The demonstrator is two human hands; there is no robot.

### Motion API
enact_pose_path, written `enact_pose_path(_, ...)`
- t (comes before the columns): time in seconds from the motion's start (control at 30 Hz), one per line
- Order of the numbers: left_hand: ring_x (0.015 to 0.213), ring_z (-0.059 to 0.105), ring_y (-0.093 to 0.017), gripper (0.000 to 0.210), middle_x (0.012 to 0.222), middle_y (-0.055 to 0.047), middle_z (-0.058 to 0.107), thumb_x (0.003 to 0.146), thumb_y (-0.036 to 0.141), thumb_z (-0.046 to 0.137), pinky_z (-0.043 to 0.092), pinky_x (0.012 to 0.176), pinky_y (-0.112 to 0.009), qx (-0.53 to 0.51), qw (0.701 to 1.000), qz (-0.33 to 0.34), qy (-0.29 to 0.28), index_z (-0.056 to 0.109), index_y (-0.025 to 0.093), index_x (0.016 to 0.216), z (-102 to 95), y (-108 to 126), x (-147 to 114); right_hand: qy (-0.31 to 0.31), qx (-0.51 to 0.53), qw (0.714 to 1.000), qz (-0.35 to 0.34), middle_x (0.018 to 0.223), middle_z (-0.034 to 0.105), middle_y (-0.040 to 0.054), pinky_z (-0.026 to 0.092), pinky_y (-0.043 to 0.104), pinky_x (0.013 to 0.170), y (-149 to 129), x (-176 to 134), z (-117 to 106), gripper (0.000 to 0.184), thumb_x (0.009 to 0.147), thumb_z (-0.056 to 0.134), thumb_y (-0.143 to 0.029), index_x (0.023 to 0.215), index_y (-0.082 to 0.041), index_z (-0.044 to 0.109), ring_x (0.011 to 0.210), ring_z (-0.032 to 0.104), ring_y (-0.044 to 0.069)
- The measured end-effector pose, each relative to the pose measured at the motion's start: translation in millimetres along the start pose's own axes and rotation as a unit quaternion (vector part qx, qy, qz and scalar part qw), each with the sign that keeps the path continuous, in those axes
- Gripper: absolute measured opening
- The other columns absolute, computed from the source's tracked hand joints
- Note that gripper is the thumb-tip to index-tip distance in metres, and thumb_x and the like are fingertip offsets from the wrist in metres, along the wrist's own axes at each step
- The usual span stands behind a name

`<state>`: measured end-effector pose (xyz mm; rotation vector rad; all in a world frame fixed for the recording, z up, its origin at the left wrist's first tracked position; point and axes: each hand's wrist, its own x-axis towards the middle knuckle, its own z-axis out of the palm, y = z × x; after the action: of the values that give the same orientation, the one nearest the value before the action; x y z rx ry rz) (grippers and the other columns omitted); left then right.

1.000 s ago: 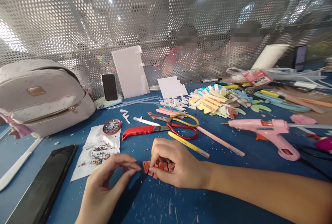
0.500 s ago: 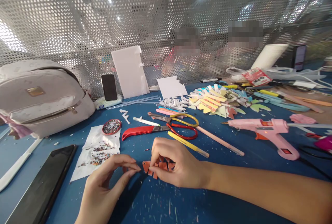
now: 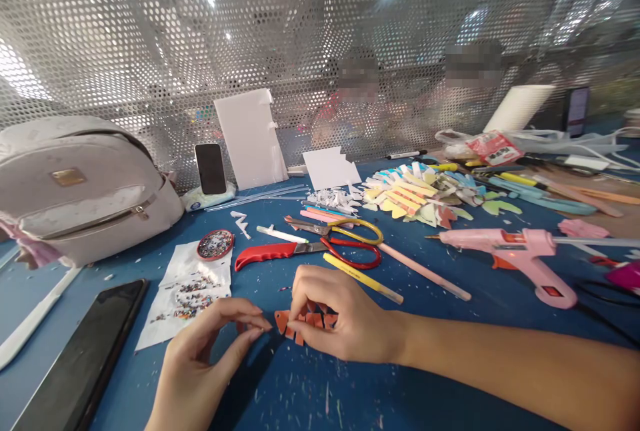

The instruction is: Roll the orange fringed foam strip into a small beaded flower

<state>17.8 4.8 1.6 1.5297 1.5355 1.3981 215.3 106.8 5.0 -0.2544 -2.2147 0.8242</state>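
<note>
A small orange fish-shaped cutout [image 3: 281,320], slit into segments, lies on the blue tabletop [image 3: 300,394] between the two hands, mostly beneath the right one. Its long axis runs roughly crosswise, left to right, with the pointed, head-like end toward the left hand [image 3: 203,351] and the rest reaching back under the right hand [image 3: 347,318]. The right hand is the nearer: its fingers curl over the segments, and the tips of thumb and forefinger come together on the piece just behind the head; whether they pinch it or merely press it down cannot be told. The left hand is loosely rounded, thumb and fingertips nearly meeting just short of the pointed end, apart from it by a narrow strip of table; whether anything tiny sits between those tips is too small to tell. Beyond the hands, a red-handled cutter [image 3: 265,255] points toward the right, and a yellow pen [image 3: 363,278] slants close behind the right hand. Past the left hand's far side lies a white sheet [image 3: 185,258] strewn with small coloured bits, while a pink glue gun [image 3: 500,240] rests well apart on the right.
</note>
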Motion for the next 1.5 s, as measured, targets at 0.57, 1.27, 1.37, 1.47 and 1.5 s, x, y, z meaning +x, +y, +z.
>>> enact_pose_path(0.57, 0.077, 0.07, -0.014, 0.008, 0.078, 0.003, 0.075, 0.08, 0.02, 0.067, 0.057, 0.075, -0.02, 0.004, 1.0, -0.005, 0.001, 0.071, 0.026, 0.082, 1.5, 1.1, -0.8, 0.002, -0.001, 1.0, 0.005, 0.074, 0.055, -0.0008, 0.039, 0.024, 0.06, 0.0, -0.9, 0.4, 0.007, 0.084, 0.062, -0.015, 0.078, -0.018, 0.058, 0.066, 0.051, 0.011)
enact_pose_path(1.27, 0.077, 0.071, -0.016, 0.014, 0.08, 0.001, 0.075, 0.085, 0.013, 0.063, 0.058, 0.071, -0.023, 0.072, 0.991, 0.097, -0.05, 0.07, 0.024, 0.087, -2.3, -2.7, 2.6, -0.024, -0.011, 1.0, 0.014, 0.076, 0.057, 0.0004, 0.041, 0.026, 0.061, 0.7, -1.4, 0.4, 0.005, 0.084, 0.061, -0.017, 0.081, -0.02, 0.058, 0.069, 0.052, 0.013)
enact_pose_path(1.37, 0.077, 0.071, -0.015, 0.017, 0.082, 0.001, 0.074, 0.086, 0.01, 0.061, 0.056, 0.072, -0.022, 0.097, 0.985, 0.127, -0.069, 0.068, 0.025, 0.088, -2.6, -3.2, 3.4, -0.023, -0.012, 1.0, 0.009, 0.075, 0.056, 0.0003, 0.041, 0.026, 0.059, 0.2, -0.9, 0.1, 0.006, 0.083, 0.061, -0.016, 0.08, -0.02, 0.058, 0.068, 0.052, 0.014)
enact_pose_path(1.47, 0.078, 0.071, -0.015, 0.018, 0.083, 0.001, 0.074, 0.086, 0.008, 0.06, 0.055, 0.072, -0.023, 0.103, 0.978, 0.156, -0.09, 0.067, 0.025, 0.088, -1.8, -1.5, 4.2, -0.022, -0.021, 1.0, 0.005, 0.075, 0.055, -0.0001, 0.04, 0.025, 0.059, 0.1, -0.6, 0.5, 0.007, 0.083, 0.062, -0.015, 0.08, -0.019, 0.058, 0.068, 0.052, 0.013)
enact_pose_path(1.5, 0.078, 0.071, -0.015, 0.019, 0.083, 0.001, 0.074, 0.087, 0.008, 0.06, 0.055, 0.072, -0.023, 0.101, 0.978, 0.158, -0.092, 0.068, 0.025, 0.087, -1.2, -0.5, 4.5, -0.022, -0.024, 0.999, 0.004, 0.075, 0.055, -0.0002, 0.04, 0.025, 0.059, 0.3, -0.7, 0.8, 0.007, 0.083, 0.063, -0.015, 0.08, -0.019, 0.058, 0.068, 0.052, 0.013)
